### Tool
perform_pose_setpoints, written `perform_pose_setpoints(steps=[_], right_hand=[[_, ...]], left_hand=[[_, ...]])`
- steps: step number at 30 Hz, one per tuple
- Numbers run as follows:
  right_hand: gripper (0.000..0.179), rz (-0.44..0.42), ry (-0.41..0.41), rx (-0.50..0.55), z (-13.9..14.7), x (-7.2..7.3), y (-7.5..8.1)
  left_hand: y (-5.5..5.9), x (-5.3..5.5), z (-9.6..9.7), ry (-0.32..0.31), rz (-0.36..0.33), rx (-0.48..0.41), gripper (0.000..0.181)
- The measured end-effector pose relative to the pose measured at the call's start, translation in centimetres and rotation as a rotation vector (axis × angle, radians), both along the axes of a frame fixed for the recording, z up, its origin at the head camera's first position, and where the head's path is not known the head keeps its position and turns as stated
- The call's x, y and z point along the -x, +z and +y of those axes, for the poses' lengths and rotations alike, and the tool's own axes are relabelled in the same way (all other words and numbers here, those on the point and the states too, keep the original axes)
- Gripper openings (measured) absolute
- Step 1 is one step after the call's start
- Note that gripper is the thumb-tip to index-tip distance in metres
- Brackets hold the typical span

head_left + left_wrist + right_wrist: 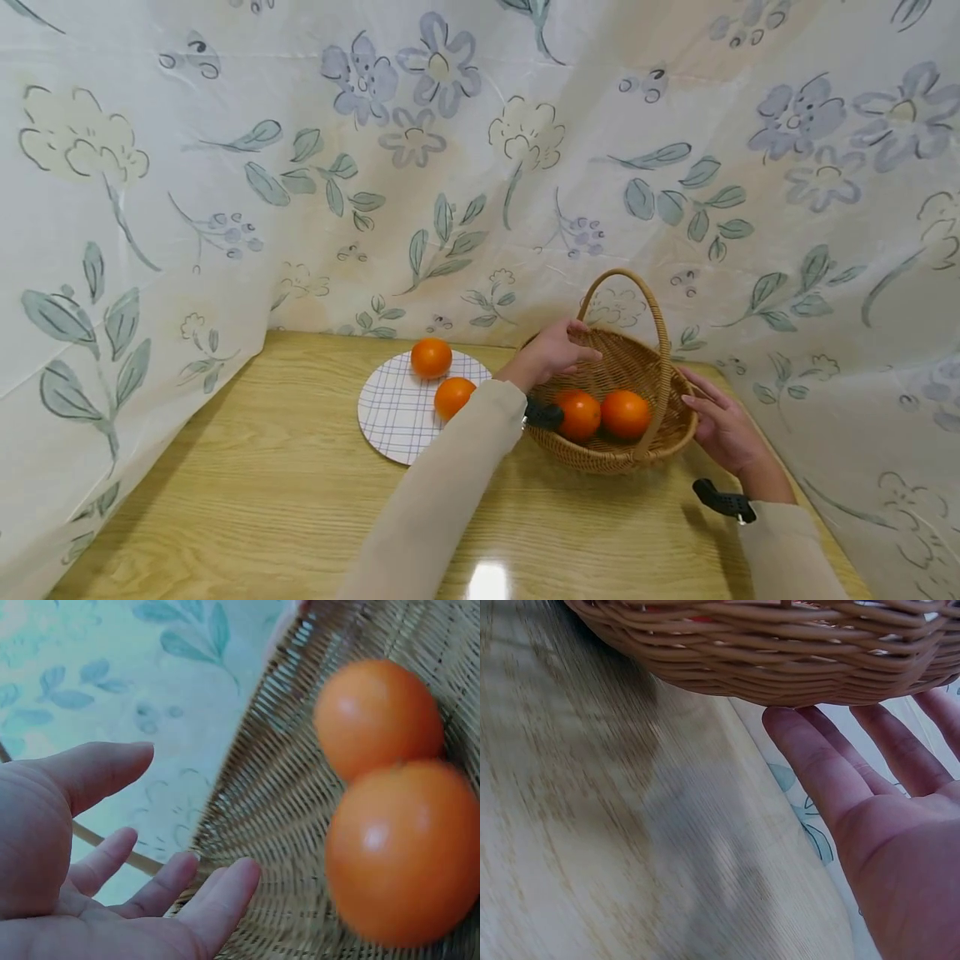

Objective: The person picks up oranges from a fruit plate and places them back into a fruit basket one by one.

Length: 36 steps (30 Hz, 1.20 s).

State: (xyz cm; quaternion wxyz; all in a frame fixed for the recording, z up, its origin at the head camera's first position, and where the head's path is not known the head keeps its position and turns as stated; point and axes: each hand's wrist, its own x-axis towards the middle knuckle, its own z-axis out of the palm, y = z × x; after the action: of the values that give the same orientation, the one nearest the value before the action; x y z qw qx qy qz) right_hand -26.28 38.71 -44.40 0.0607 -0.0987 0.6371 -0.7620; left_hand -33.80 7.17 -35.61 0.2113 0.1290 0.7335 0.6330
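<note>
I have the wicker basket [600, 460] at the right of the wooden surface [255, 467], its arched handle [662, 342] upright. Two oranges [626, 415] sit inside it, side by side and touching, toward the near part.

The left hand [553, 350] is over the basket's far left rim, fingers loosely spread and gripping nothing; I can't tell whether it touches the wicker. The right hand [727, 425] is at the right side, fingers extended and apart, tips against the outside of the basket.

To the left I see a round plate [384, 410] with blue check lines, carrying a far orange [431, 358] and a near orange [453, 397] partly hidden by the left sleeve [457, 483]. A floral cloth [450, 208] hangs along the far side.
</note>
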Motion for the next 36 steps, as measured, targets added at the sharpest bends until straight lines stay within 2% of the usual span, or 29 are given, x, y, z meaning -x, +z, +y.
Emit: perform_pose_setpoints(steps=[4, 10, 19, 27, 36], right_hand=[[0.053, -0.004, -0.024, -0.045, 0.0, -0.1, 0.1], [0.052, 0.004, -0.02, -0.024, 0.0, -0.1, -0.1], [0.052, 0.018, -0.001, 0.019, 0.0, -0.2, -0.2], [0.056, 0.023, 0.002, 0.018, -0.3, -1.0, 0.0], [0.057, 0.038, -0.004, 0.023, -0.7, -1.8, -0.1]], left_hand=[[0.7, -0.5, -0.7, -0.032, 0.042, -0.008, 0.056], [1.2, -1.5, -2.3, -0.046, 0.117, -0.014, 0.044], [0.3, -2.7, -5.6, -0.012, 0.279, -0.019, 0.034], [-0.2, -4.2, -8.8, -0.003, 0.325, 0.001, 0.03], [-1.2, -4.7, -12.0, 0.059, 0.382, 0.015, 0.032]])
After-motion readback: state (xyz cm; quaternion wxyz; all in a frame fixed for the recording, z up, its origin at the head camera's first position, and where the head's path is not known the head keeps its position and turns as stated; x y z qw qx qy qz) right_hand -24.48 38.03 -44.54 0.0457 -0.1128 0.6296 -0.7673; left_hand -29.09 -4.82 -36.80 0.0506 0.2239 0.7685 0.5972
